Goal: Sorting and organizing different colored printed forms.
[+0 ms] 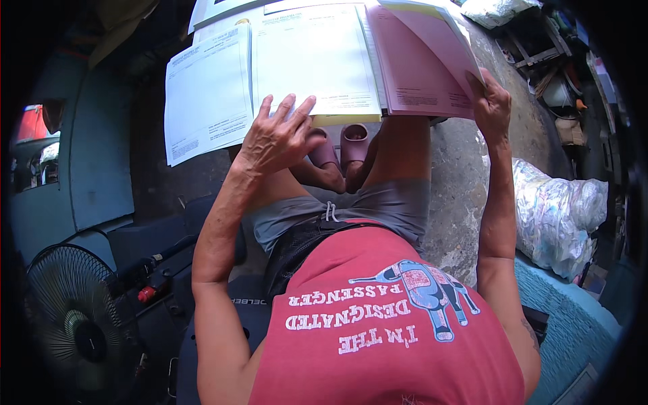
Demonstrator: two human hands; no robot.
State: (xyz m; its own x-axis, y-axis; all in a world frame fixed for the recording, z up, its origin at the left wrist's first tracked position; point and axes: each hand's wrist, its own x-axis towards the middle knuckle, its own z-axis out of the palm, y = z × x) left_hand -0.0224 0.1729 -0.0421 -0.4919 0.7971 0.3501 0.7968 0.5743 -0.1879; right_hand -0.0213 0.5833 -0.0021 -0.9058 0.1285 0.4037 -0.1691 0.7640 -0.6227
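Stacks of printed forms lie side by side in front of me, above my knees. My left hand (280, 131) rests with fingers spread on the lower edge of the middle stack of white forms (314, 61). To its left is another stack of white forms (208, 98). My right hand (491, 101) pinches the lower right corner of a pink sheet (449, 40), which curls up off the stack of pink forms (422, 81). A yellow edge shows beneath the middle stack. What bears the stacks is mostly hidden under them.
A black fan (81, 317) stands at lower left, beside dark equipment with a red knob (146, 293). Clear plastic bundles (560, 209) sit on the right by a blue ledge (567, 317). My feet in pink slippers (354, 138) rest on the concrete floor (459, 182).
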